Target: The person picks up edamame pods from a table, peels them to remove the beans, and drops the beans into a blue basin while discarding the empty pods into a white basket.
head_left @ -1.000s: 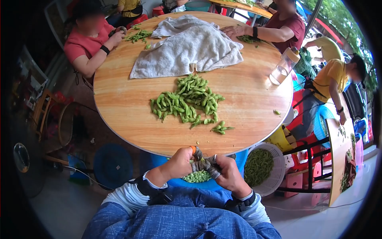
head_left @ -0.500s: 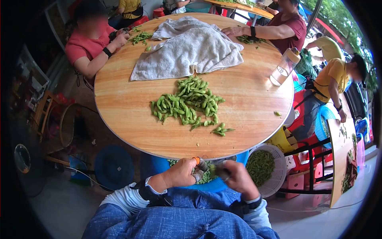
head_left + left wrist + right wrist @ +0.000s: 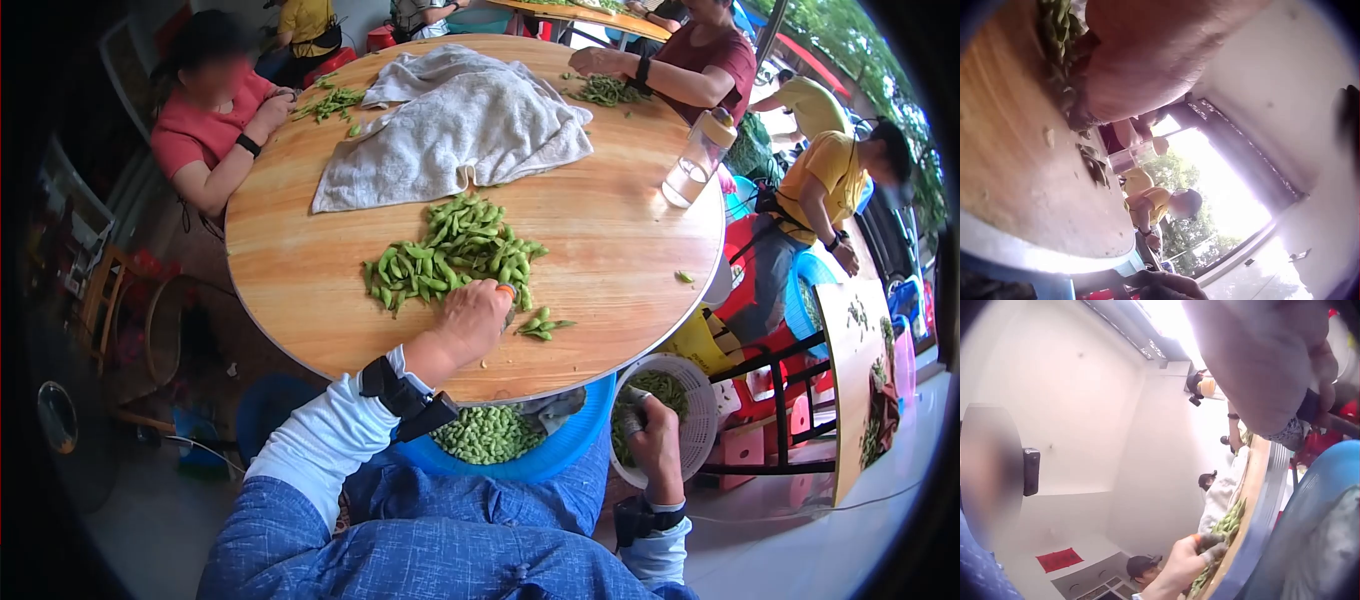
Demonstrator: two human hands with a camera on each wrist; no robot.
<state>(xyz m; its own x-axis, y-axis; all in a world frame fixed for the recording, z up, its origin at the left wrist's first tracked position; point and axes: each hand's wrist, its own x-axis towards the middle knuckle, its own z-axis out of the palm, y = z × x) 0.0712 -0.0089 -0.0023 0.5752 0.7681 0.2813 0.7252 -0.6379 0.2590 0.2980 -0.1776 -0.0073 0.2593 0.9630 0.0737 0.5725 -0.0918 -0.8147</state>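
Note:
My left hand point(image 3: 465, 320) reaches over the table to the near edge of a heap of green soybean pods point(image 3: 430, 265). An orange band and grey coverings wrap its fingers; in the right wrist view the thumb and fingers of that left hand point(image 3: 1188, 559) come together at the pods, and what lies between them is hidden. Out to the right, my right hand point(image 3: 657, 440), its fingers also covered in grey, hangs over a white basket point(image 3: 703, 420) of pods. Between the arms, shelled beans point(image 3: 485, 437) fill a blue basin point(image 3: 570, 447) under the table edge.
A rumpled grey-white towel point(image 3: 465, 130) covers the middle of the round wooden table point(image 3: 620, 270). A clear bottle point(image 3: 697, 165) stands at right. Grey cloth point(image 3: 555, 408) lies in the basin. Two people sit across the table, with others at a side table.
Earlier both hands met over the basin, working at a pod. Since then they have parted: the left went forward to the heap, the right moved out over the white basket.

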